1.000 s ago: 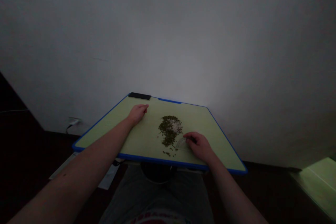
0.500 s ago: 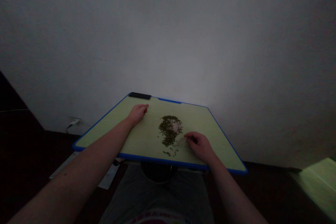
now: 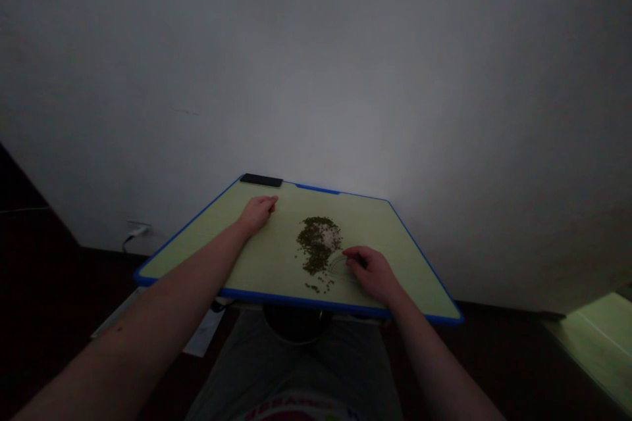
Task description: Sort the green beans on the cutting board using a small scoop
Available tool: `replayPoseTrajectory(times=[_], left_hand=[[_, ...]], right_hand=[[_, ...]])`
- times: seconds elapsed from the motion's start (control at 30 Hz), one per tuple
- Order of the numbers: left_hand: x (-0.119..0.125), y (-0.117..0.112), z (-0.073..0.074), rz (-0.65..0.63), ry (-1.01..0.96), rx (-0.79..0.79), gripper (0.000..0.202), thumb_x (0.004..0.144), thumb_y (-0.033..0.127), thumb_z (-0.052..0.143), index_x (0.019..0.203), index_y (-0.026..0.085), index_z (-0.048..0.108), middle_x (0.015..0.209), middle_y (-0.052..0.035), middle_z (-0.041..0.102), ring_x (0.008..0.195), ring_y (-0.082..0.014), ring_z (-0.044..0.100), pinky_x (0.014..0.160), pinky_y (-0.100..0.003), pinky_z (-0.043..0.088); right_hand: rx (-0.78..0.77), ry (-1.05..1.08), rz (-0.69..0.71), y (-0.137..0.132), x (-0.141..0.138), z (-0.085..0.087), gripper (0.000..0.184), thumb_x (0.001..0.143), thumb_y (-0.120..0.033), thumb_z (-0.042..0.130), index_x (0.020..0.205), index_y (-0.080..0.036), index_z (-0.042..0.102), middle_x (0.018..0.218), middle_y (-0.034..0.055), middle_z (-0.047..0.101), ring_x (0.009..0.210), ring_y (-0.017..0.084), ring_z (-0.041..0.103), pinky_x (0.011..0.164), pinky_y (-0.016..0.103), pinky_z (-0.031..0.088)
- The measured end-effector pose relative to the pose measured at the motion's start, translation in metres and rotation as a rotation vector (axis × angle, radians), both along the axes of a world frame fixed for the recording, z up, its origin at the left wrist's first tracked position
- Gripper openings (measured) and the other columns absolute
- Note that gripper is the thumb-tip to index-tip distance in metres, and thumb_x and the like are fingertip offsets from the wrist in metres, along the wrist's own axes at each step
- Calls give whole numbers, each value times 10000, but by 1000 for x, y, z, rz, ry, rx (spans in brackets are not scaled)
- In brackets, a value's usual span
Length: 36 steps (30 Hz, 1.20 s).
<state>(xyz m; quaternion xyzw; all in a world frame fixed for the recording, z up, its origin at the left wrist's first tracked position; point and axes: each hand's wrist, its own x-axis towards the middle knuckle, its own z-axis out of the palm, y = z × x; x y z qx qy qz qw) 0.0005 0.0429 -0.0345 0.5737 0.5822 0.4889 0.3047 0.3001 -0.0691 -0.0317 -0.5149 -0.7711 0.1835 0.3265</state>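
Head camera view: the right hand (image 3: 371, 274), fingers curled, grip unclear, barely shifts on a clear curved plastic piece (image 3: 342, 268) beside a heap of small green beans (image 3: 316, 245) at centre of a blue-edged pale green cutting board (image 3: 395, 227), the left hand (image 3: 255, 215) resting loosely curled and empty.

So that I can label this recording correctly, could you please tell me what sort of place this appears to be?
It is probably a room in a home rather than a workshop: there is a plain white wall, a white wall socket with a cable, and a small green board with a blue rim in front of the seated person.
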Motion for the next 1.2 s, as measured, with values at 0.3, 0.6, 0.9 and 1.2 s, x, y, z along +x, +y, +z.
replayPoseTrajectory(times=[0.3, 0.6, 0.9, 1.2], left_hand=[[-1, 2, 0, -16, 38, 30, 374, 699, 504, 394, 513, 184, 450, 396, 27, 374, 398, -100, 336, 425, -236, 248], [1, 2, -1, -13, -16, 45, 375, 690, 509, 413, 505, 183, 434, 380, 40, 337, 380, -89, 309, 413, -234, 232], [0, 0, 2, -18, -19, 47, 378, 689, 508, 417, 509, 176, 441, 383, 42, 345, 378, -84, 318, 419, -230, 247], [-2, 3, 0, -8, 30, 44, 389, 689, 519, 408, 514, 174, 452, 399, 37, 367, 394, -87, 340, 418, -227, 253]], right_hand=[[7, -13, 34, 0, -1, 2, 237, 737, -222, 465, 917, -195, 616, 830, 40, 638, 740, 153, 558, 701, 291, 439], [37, -11, 12, -3, -1, 2, 238, 727, -212, 465, 910, -196, 615, 832, 38, 634, 744, 149, 558, 695, 279, 434], [16, 13, 11, -9, 3, 2, 221, 704, -214, 475, 861, -176, 625, 736, 36, 632, 643, 135, 551, 593, 251, 431], [103, -80, 36, -11, 1, 5, 246, 717, -224, 476, 886, -184, 650, 764, 44, 654, 663, 135, 569, 612, 245, 432]])
